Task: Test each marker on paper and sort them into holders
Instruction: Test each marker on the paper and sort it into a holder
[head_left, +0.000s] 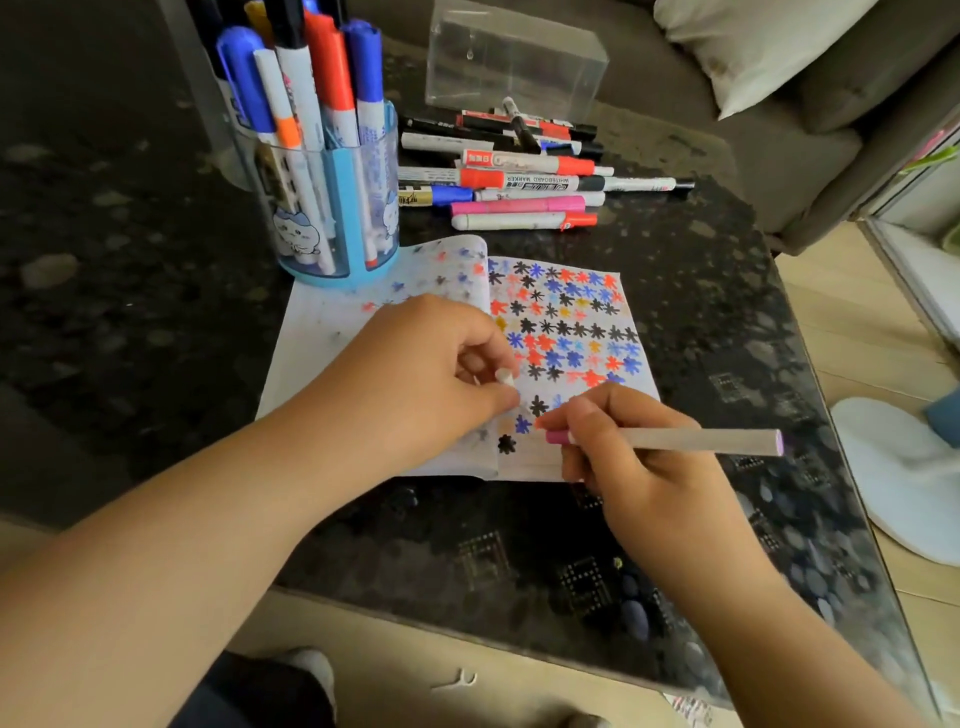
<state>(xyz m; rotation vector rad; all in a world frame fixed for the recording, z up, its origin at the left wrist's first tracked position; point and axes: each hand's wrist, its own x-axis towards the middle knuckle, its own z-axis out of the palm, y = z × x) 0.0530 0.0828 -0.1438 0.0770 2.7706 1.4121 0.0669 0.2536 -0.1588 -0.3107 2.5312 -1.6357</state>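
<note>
Head view: your right hand (631, 457) is pinching a pale marker (675, 441) over the star-filled paper (566, 322), while your left hand (441, 364) is gripping its cap (504, 376). Many markers are already standing in the blue holder (337, 208) at upper left, but a pile (519, 171) at upper centre is still waiting for testing.

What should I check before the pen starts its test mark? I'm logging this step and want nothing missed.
1. Cap off: ok. The left hand pinches a small white cap.
2. Pen held: ok. The right hand grips the pale pen, purple tip end toward the paper.
3. Tip on paper: cannot tell; the fingers hide it.
4. Free space on the notebook: ok, blank paper beside the lowest black mark.
5. Page steadied: ok, the left hand rests on it.
6. Holders ready: ok. The blue holder stands upright with markers; the clear box sits behind the loose markers.
</note>
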